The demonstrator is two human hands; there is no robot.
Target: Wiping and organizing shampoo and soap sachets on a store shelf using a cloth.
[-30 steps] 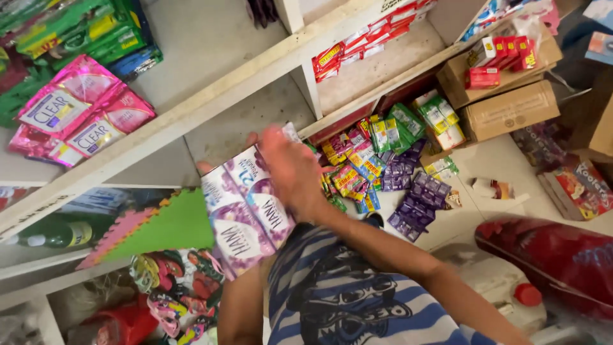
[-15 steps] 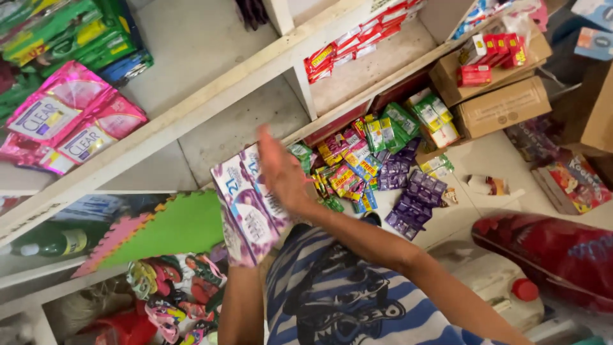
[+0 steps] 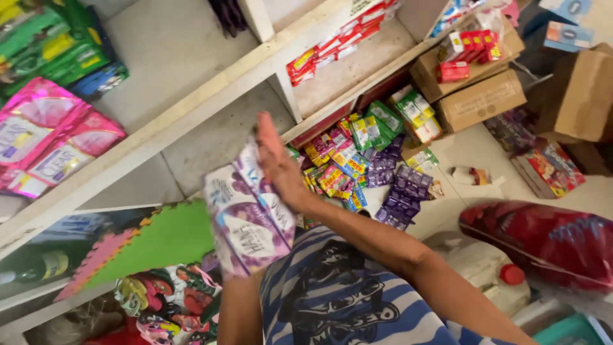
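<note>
A stack of purple-and-white soft packs (image 3: 246, 220) is held up in front of my chest, over the white shelf edge (image 3: 191, 115). My right hand (image 3: 278, 163) lies flat against the stack's right side, fingers straight and pointing up. My left forearm (image 3: 237, 313) rises from below to the bottom of the stack. The left hand itself is hidden behind the packs and seems to carry them from underneath.
Pink packets (image 3: 48, 144) and green packets (image 3: 45, 45) lie on the left shelf. Red boxes (image 3: 332, 48) sit on the upper shelf. Small colourful sachets (image 3: 364, 150) cover the floor by cardboard boxes (image 3: 479, 96). A red sack (image 3: 549, 239) and a white jug (image 3: 485, 271) stand at the right.
My right hand has turned from lying across the packs to standing flat along their side. The stack has shifted slightly left and lower in view.
</note>
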